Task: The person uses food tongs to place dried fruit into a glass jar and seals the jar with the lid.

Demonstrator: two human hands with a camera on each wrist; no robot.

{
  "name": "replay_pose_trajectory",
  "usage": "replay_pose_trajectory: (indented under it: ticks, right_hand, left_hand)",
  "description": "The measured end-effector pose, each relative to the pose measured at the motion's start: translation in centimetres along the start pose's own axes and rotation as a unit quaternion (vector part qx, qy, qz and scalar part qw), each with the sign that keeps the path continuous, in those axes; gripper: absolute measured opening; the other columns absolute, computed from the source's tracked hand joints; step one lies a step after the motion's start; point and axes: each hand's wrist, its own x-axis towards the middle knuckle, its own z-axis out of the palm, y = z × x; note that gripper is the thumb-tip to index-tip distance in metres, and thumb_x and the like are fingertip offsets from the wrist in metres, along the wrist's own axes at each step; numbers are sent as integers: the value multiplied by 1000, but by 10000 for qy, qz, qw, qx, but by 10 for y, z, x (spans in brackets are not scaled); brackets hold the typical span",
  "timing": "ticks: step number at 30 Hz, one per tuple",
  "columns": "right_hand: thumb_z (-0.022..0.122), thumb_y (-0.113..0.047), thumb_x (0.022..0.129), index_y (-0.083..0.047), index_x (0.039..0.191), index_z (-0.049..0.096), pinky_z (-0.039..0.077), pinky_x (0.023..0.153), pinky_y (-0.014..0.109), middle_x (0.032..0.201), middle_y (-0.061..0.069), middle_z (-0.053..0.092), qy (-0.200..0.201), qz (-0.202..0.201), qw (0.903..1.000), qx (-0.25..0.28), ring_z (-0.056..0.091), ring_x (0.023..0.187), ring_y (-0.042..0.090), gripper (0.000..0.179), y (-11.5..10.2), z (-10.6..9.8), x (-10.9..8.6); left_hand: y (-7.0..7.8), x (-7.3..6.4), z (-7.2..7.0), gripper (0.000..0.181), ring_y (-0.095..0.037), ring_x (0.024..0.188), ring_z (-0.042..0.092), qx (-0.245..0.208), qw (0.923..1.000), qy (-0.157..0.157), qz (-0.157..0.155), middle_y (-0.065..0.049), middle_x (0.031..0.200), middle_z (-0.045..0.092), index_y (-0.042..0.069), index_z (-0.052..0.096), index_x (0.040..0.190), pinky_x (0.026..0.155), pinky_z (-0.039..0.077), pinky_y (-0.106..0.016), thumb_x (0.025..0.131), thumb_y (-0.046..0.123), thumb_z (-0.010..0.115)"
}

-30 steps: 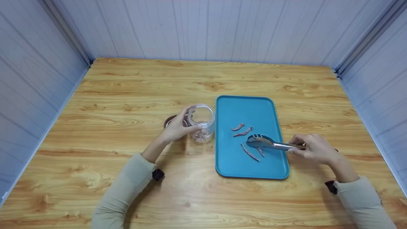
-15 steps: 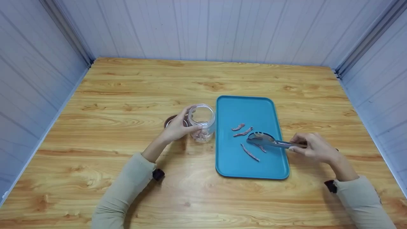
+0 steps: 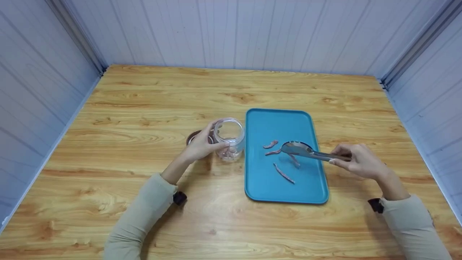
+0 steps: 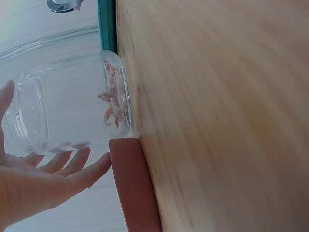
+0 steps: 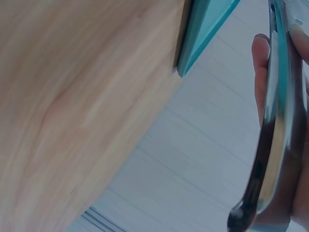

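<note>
In the head view, my left hand [image 3: 200, 146] holds a clear jar [image 3: 236, 148] standing at the tray's left edge, fingers and thumb around its upper part. Several pinkish meat strips [image 4: 113, 92] lie at the jar's bottom in the left wrist view. My right hand [image 3: 361, 162] grips metal tongs [image 3: 306, 151] by the handles. From the tongs' head, over the blue tray [image 3: 265, 187], one meat strip [image 3: 294, 161] hangs down. Three other strips lie on the tray, among them a long thin strip [image 3: 284, 174] nearer the front.
A reddish-brown lid [image 4: 135, 186] lies on the wooden table [image 3: 162, 101] just left of the jar, partly hidden by my left hand in the head view. White panelled walls [image 3: 216, 32] close off the back and both sides.
My right hand and the tongs have moved a little up and back over the tray, and the strip at the tongs' head has moved with them. My left hand and the jar stay put.
</note>
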Motion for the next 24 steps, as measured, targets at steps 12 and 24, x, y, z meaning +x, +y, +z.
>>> replay_pose_trajectory:
  ticks: [12, 24]
  right_hand:
    - [66, -9, 79, -8, 84, 62, 40, 47, 23, 75, -2, 63, 156, -115, 9998, 66, 52, 58, 9, 6, -11, -11, 16]
    - [66, -11, 80, -8, 85, 62, 44, 51, 24, 77, -2, 63, 215, -379, 9990, -78, 55, 62, 8, 7, -24, -17, 38]
  left_hand:
    - [0, 0, 0, 70, -28, 104, 44, -73, 10000, -20, -40, -20, 121, 43, 2, 26, 135, 88, 35, -40, 79, 12, 67]
    - [-33, 15, 1, 74, -23, 97, 48, -214, 9998, 7, 39, -20, 120, 44, 12, 29, 135, 84, 37, -39, 75, 21, 71]
